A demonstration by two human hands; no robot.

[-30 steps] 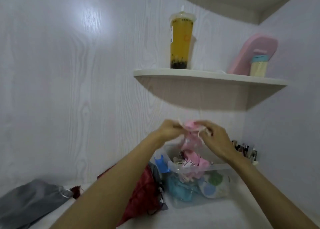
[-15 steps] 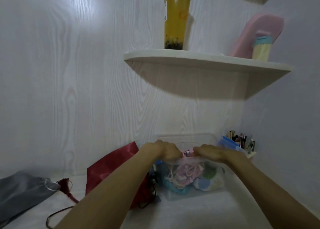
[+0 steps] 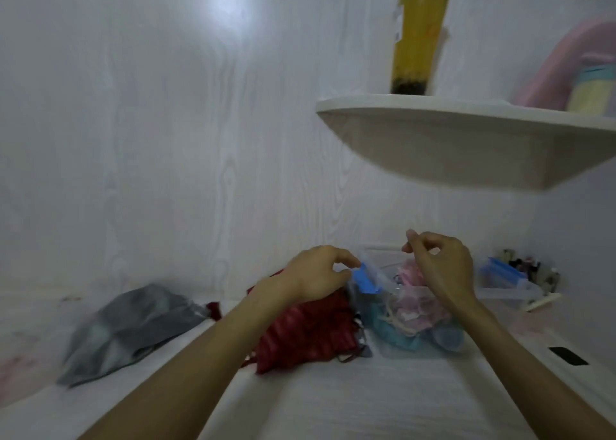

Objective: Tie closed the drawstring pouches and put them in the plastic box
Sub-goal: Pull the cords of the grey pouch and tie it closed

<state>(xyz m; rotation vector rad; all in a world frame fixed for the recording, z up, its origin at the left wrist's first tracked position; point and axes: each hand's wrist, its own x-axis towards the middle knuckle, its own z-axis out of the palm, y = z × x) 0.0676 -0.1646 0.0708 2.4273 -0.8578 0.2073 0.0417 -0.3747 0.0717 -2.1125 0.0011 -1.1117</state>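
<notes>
Both hands hovering over the box [image 3: 416, 349] at 3 o'clock — left hand [image 3: 316, 273] and right hand [image 3: 440, 266] loosely curled, holding nothing. Red pouch [image 3: 306, 333] lying at center, grey pouch [image 3: 133, 323] at 9 — soft, light, best taken by the cords.

White tabletop [image 3: 333, 406] with grey pouch [image 3: 133, 326], red pouch [image 3: 306, 333], plastic box [image 3: 416, 343]
</notes>
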